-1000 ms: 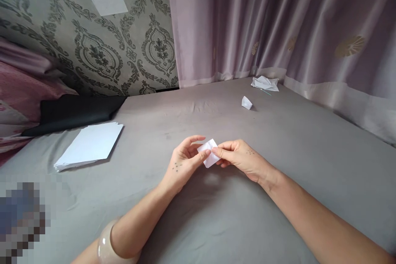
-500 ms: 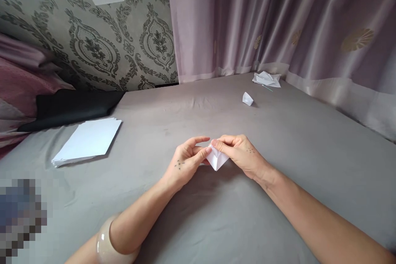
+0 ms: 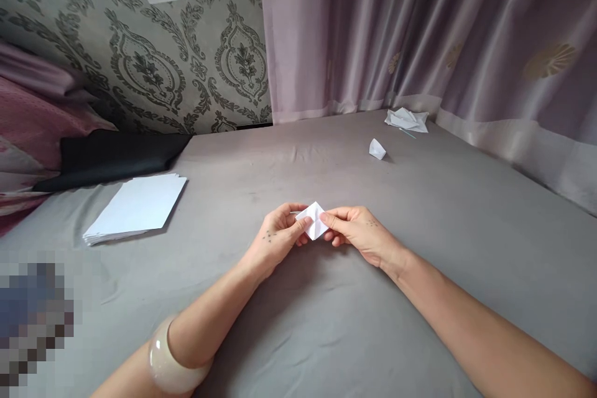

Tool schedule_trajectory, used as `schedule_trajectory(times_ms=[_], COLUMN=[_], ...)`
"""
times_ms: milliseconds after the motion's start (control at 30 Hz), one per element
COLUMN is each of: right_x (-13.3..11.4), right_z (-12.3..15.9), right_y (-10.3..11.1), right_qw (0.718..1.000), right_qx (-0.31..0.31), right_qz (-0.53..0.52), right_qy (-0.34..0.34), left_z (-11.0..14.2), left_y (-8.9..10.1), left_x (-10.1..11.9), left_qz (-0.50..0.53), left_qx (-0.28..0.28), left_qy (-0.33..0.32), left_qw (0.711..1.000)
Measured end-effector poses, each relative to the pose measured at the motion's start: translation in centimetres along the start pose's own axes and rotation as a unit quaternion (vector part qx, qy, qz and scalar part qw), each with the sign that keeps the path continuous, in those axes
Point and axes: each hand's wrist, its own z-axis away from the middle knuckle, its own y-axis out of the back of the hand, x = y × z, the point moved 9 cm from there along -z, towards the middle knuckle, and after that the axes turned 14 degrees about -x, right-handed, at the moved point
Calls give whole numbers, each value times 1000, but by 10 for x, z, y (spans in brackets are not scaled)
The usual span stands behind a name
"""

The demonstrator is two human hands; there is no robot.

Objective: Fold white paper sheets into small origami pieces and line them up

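A small folded white paper (image 3: 316, 211) is held just above the grey cloth, its creased square face turned up like a diamond. My left hand (image 3: 278, 233) pinches its left corner, thumb on top and fingers beneath. On the opposite corner, my right hand (image 3: 358, 230) grips it the same way, with its thumb on the face and the other fingers curled under. The paper's underside is hidden by the fingers.
A stack of white paper sheets (image 3: 137, 208) lies at the left by a black cloth (image 3: 116, 155). Farther back are a small folded paper piece (image 3: 377, 149) and several folded papers (image 3: 405, 120) near the curtain (image 3: 317, 37). Grey cloth (image 3: 261, 180) covers the surface.
The folded paper has turned from a downward-pointing shape to a flatter diamond facing up. Both thumbs have moved from its top edge to the side corners. The view has shifted slightly.
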Motion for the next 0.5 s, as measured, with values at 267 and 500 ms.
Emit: schedule_trajectory(times_ms=[267,500], right_x=[-13,-28], right_z=[-8,-2], right_y=[-3,-17], right_qw=[954,833], right_qx=[108,160], right_qz=[278,518], right_qy=[42,109], left_z=[2,4], left_y=[22,24], left_x=[-2,9], left_qz=[-251,-449], left_qx=[54,102], left_qy=[71,52], left_qw=[964,886])
